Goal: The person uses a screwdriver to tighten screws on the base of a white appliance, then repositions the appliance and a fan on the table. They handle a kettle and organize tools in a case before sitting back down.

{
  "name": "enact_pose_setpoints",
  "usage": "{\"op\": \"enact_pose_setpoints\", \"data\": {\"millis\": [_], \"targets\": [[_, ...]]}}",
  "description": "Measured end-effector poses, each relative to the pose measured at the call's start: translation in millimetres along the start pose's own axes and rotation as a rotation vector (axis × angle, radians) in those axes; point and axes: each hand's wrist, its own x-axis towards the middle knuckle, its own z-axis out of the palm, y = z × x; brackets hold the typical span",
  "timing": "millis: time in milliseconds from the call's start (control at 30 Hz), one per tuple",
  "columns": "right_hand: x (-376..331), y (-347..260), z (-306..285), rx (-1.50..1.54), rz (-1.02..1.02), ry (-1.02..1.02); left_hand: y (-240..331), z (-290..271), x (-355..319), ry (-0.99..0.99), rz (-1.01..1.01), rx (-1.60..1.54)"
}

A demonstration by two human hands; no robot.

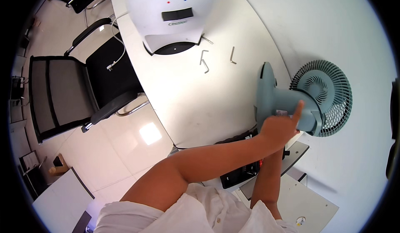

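Note:
A teal desk fan (287, 99) lies on its side at the table's right edge, its round base facing left and its caged head beside the wall. My left hand (278, 129) reaches across from the lower left onto the fan's motor housing. Its index finger is stretched out along the housing, while the other fingers are mostly hidden. My right forearm (268, 183) comes up underneath the left wrist. The right hand is hidden behind the left one, near the underside of the fan, so its grip does not show.
Several L-shaped hex keys (232, 56) lie on the white table (187, 108). A large white appliance (179, 8) stands at its far end. An open black tool case (239, 178) sits below my arms. At left is a black office chair (62, 91), with a cable plug (110, 67) over its seat.

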Motion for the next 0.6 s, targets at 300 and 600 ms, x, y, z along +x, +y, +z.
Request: {"op": "enact_pose_setpoints", "data": {"millis": [300,600], "targets": [[6.1,37.6,29.6,-0.115,-0.149,0.117,-57.3,-32.1,-10.3,0.063,-0.120,-0.054],[12.2,70.6,45.9,-0.348,-0.174,0.083,-119.0,-39.4,-41.9,0.105,-0.306,-0.130]]}}
